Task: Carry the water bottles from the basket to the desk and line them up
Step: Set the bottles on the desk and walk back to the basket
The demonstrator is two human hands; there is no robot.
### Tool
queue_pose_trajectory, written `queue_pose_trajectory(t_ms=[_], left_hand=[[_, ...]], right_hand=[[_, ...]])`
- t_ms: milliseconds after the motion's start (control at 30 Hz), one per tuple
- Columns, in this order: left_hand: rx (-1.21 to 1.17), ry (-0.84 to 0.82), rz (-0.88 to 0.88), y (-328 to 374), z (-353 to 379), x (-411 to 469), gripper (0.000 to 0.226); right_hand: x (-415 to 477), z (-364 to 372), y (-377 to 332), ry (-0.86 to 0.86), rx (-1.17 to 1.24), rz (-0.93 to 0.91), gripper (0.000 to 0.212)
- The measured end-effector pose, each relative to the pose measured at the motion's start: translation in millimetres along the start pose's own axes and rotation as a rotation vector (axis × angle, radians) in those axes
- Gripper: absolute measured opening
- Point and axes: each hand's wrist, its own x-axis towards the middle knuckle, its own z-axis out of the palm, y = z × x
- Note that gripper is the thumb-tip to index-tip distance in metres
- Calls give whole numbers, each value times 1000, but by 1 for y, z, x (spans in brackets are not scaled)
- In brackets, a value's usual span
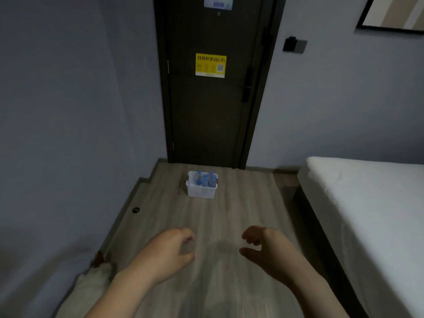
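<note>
A white slatted basket (pixel 199 193) stands on the wooden floor just in front of the dark door. Several clear water bottles with blue caps (pixel 205 179) stand upright inside it. My left hand (pixel 169 252) and my right hand (pixel 268 251) are held out low in the foreground, well short of the basket. Both hands hold nothing, and their fingers are loosely curled and apart. No desk is in view.
A dark door (pixel 206 111) with a yellow Wi-Fi sticker (pixel 210 65) closes the far end. A bed with a white mattress (pixel 371 214) runs along the right. A grey wall lines the left, with a white bundle (pixel 91 285) at its foot. Wooden floor (pixel 229 221) leads to the basket.
</note>
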Motion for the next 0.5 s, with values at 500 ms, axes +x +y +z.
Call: queue_pose_trajectory(t_ms=[500], left_hand=[[-98, 5, -124, -29, -29, 259, 28]], right_hand=[[261, -78, 68, -52, 5, -37, 33]])
